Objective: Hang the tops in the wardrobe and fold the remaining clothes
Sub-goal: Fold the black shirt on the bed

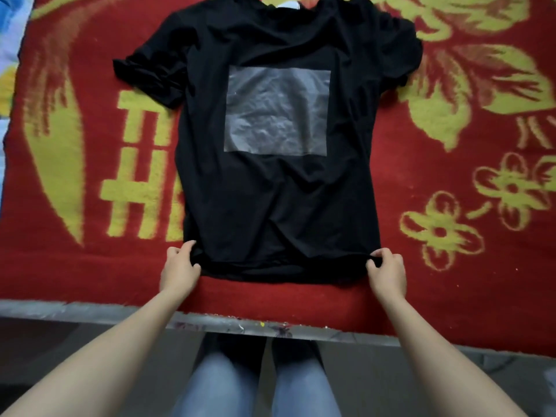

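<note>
Now both hands pinch the near hem of the black T-shirt (276, 188): the left hand (179, 267) at its left corner, the right hand (386, 270) at its right corner, fingers curled into cloth. It lies spread flat on a red and yellow blanket (451, 176), collar far.

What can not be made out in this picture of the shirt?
1. Head view: the collar of the shirt is cut off by the top edge.
2. The grey square on it is blurred; no design shows.
3. The left hand and right hand grip the hem; cloth hides some fingertips.
4. The shirt covers part of the yellow characters on the blanket.
</note>
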Tool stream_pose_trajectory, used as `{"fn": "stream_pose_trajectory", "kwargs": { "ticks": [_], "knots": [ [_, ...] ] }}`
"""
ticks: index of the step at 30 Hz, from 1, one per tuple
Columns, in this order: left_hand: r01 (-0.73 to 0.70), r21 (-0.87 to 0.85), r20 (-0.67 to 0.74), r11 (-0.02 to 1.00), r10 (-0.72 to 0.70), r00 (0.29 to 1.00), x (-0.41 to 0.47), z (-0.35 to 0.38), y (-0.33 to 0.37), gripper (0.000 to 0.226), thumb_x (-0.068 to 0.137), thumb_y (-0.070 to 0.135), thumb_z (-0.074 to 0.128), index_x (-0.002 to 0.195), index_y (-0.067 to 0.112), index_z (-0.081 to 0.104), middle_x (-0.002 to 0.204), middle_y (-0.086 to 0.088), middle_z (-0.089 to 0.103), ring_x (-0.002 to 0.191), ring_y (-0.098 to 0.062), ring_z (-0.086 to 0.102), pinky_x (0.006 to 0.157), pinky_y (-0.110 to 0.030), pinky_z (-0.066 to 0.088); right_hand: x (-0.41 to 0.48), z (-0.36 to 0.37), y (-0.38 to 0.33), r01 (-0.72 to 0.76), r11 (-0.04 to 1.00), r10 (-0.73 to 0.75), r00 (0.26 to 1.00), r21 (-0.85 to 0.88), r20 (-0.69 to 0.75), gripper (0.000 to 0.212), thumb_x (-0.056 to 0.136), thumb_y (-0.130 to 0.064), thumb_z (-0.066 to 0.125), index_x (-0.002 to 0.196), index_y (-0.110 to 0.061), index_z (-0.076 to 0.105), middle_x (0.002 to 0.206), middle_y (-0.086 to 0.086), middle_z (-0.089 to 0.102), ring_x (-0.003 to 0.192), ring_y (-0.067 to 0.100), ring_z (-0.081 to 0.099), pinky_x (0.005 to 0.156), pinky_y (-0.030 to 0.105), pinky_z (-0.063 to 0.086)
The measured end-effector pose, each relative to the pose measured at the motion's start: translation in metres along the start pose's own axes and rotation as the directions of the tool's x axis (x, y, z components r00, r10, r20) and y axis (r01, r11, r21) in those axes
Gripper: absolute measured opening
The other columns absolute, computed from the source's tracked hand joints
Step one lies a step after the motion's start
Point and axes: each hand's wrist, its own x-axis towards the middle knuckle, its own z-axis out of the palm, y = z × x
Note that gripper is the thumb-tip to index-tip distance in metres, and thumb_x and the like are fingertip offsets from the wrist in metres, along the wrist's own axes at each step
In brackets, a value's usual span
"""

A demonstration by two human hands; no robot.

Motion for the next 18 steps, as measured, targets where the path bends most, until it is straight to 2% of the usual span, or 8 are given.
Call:
{"fn": "stream_pose_trajectory", "kwargs": {
  "ticks": [4,6,8,9,11,12,14,18],
  "knots": [
    [0.045,-0.144,-0.142,0.989,-0.065,0.988,0.004,0.001,0.001,0.028,0.086,-0.001,0.053,0.111,0.007,0.064,0.11,-0.016,0.065,0.1,-0.033,0.058,0.077,-0.033,0.042,-0.001,-0.001,0.011,0.028,0.979,-0.016,0.998,0.204,-0.062,0.014,0.084,0.001,0.051,0.089,-0.012,0.048,0.095,0.007,0.05,0.078,0.025,0.047,0.064,0.032,0.033],
    [0.061,-0.239,-0.153,0.969,-0.1,0.983,0.001,-0.002,0.001,0.022,0.085,0.0,0.056,0.103,0.007,0.067,0.106,-0.012,0.066,0.1,-0.032,0.058,0.077,-0.031,0.041,-0.008,-0.006,0.014,0.024,0.952,0.01,0.994,0.306,-0.11,0.015,0.083,0.003,0.049,0.087,-0.012,0.046,0.076,0.0,0.051,0.063,0.021,0.046,0.055,0.032,0.034],
    [0.041,-0.386,-0.202,0.922,-0.128,0.971,-0.003,-0.01,-0.002,0.019,0.085,0.0,0.056,0.098,0.006,0.067,0.102,-0.011,0.065,0.094,-0.03,0.058,0.077,-0.028,0.043,-0.015,-0.013,0.016,0.036,0.939,0.023,0.986,0.342,-0.166,0.016,0.085,0.002,0.048,0.091,-0.012,0.046,0.068,-0.006,0.048,0.057,0.011,0.044,0.053,0.027,0.035],
    [0.02,-0.47,-0.233,0.883,-0.146,0.961,-0.006,-0.016,-0.005,0.018,0.084,-0.002,0.056,0.096,0.005,0.067,0.098,-0.011,0.065,0.088,-0.027,0.058,0.072,-0.021,0.045,-0.019,-0.017,0.018,0.044,0.938,0.025,0.981,0.345,-0.193,0.017,0.084,0.003,0.048,0.092,-0.012,0.046,0.067,-0.005,0.049,0.057,0.012,0.045,0.054,0.029,0.034],
    [0.007,-0.646,-0.249,0.764,-0.218,0.944,-0.012,-0.028,-0.017,0.018,0.084,-0.006,0.054,0.096,0.002,0.065,0.089,-0.01,0.063,0.074,-0.019,0.054,0.054,-0.004,0.041,-0.024,-0.027,0.024,0.044,0.941,0.044,0.967,0.336,-0.251,0.022,0.081,0.007,0.048,0.091,-0.012,0.047,0.071,0.003,0.053,0.061,0.023,0.047,0.057,0.033,0.033],
    [0.025,-0.737,-0.217,0.675,-0.271,0.938,-0.016,-0.034,-0.025,0.02,0.086,-0.007,0.053,0.099,0.002,0.065,0.083,-0.008,0.062,0.069,-0.015,0.052,0.049,-0.003,0.041,-0.026,-0.033,0.028,0.038,0.945,0.056,0.96,0.326,-0.275,0.024,0.079,0.01,0.047,0.088,-0.012,0.047,0.074,0.006,0.055,0.064,0.027,0.049,0.06,0.033,0.034],
    [0.094,-0.864,-0.108,0.495,-0.363,0.925,-0.023,-0.045,-0.044,0.023,0.089,-0.007,0.05,0.106,0.004,0.062,0.076,-0.004,0.06,0.066,-0.013,0.054,0.045,-0.008,0.046,-0.03,-0.042,0.038,0.037,0.959,0.05,0.954,0.282,-0.295,0.027,0.075,0.014,0.046,0.083,-0.011,0.047,0.078,0.01,0.055,0.068,0.028,0.049,0.061,0.034,0.034],
    [0.229,-0.934,0.115,0.274,-0.376,0.92,-0.037,-0.049,-0.073,0.018,0.095,-0.004,0.043,0.094,0.007,0.057,0.057,0.005,0.068,0.05,-0.008,0.065,0.046,-0.013,0.05,-0.038,-0.048,0.039,0.053,0.976,0.0,0.97,0.213,-0.243,0.028,0.072,0.019,0.042,0.081,-0.006,0.047,0.095,0.01,0.045,0.079,0.024,0.043,0.068,0.03,0.028]
  ]
}}
